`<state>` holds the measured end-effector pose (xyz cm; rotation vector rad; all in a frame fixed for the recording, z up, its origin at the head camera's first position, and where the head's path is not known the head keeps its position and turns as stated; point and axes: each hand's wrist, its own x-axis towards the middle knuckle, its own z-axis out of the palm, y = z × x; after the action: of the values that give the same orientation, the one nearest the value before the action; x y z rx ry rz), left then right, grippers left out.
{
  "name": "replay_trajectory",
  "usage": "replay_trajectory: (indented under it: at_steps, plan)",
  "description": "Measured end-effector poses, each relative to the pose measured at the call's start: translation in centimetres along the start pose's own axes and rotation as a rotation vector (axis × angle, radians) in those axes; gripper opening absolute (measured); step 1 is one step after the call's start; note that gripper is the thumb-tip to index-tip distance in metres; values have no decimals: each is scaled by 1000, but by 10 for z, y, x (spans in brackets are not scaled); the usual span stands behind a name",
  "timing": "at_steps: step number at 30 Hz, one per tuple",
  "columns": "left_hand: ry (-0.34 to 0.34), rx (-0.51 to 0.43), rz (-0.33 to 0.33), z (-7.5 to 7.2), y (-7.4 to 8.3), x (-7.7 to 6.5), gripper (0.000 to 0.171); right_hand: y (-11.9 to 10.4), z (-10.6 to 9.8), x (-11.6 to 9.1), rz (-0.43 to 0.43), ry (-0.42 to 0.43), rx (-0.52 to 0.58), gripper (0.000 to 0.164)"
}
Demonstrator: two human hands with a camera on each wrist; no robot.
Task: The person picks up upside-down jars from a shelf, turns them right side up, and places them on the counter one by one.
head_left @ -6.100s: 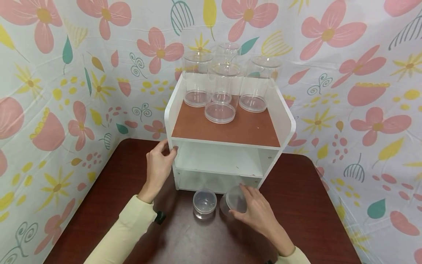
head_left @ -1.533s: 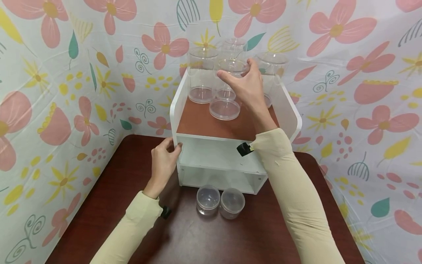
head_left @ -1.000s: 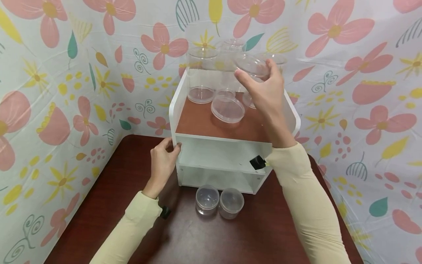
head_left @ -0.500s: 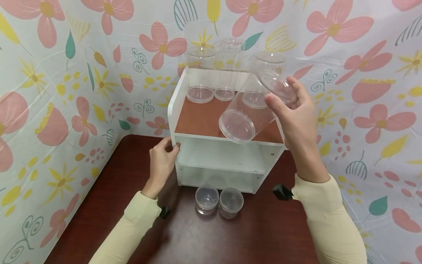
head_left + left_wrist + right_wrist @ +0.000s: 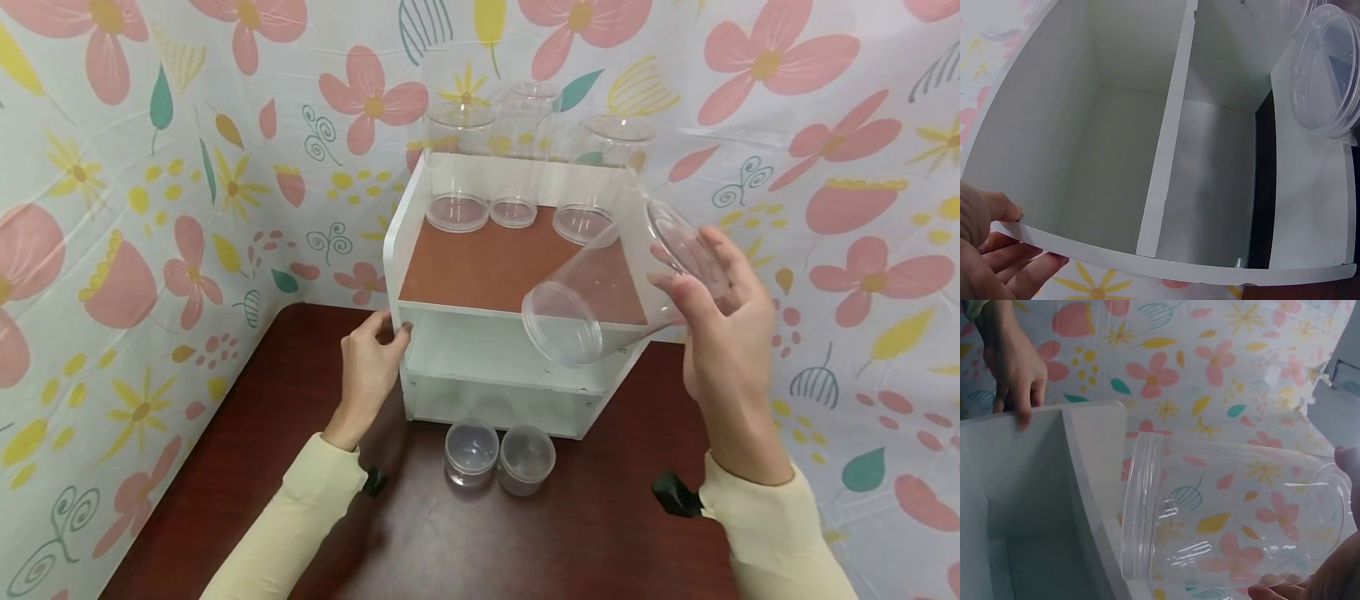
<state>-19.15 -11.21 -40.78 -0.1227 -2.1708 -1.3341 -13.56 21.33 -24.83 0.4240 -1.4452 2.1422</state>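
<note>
A person's right hand (image 5: pixel 731 333) grips a clear jar (image 5: pixel 603 279), thumb and fingers curled round its smooth end, while the left hand (image 5: pixel 372 362) pinches the side panel (image 5: pixel 405 237) of a white shelf unit (image 5: pixel 487 346), thumb on the inner face and fingers on the outer one. The jar, a see-through, glossy cylinder, tilts down and to the left of the right hand, its thick ridged band at the end away from the palm. Flower shapes show through its wall, and white glints streak it. Whether the band touches the shelf unit cannot be told.

Beyond both hands, three more clear cylinders stand upright on the flat brown top (image 5: pixel 487 267): a wide left one (image 5: pixel 459 171), a slimmer middle one (image 5: pixel 516 158) and a wide right one (image 5: pixel 603 179). Straight white boards form two open compartments to the right of the left hand, their front edges chipped in places.

Between the hands and nearer the person, two squat round tubs sit close side by side, the left tub (image 5: pixel 471 454) clear and the right tub (image 5: pixel 527 460) cloudier. Beneath is a dark red-brown table (image 5: pixel 450 550) with a soft sheen and rounded corners. Behind both hands hangs a creased white sheet (image 5: pixel 825 250) printed with pink flowers and teal leaves.
</note>
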Motion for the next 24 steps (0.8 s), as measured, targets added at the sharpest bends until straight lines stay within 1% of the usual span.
replay_trajectory:
  at_steps: [3,8,13,15,20,24]
  plan:
    - [4,-6,2,1,-1,0,21,3,-10,-8,-25,3,31,53]
    - [16,-7,12,2,-2,0,21,6,-23,-22,-36,3,98,55]
    - [15,-6,11,3,-2,0,22,7,-34,-37,-72,-51,168,59]
    - [15,-9,7,3,-2,-1,23,7,-38,-43,-78,-72,180,61]
    - [21,-11,-2,2,-3,-1,23,13,-44,-56,-59,-125,256,63]
    - [27,-3,1,2,-4,-1,22,22,-49,-63,-45,-173,360,62]
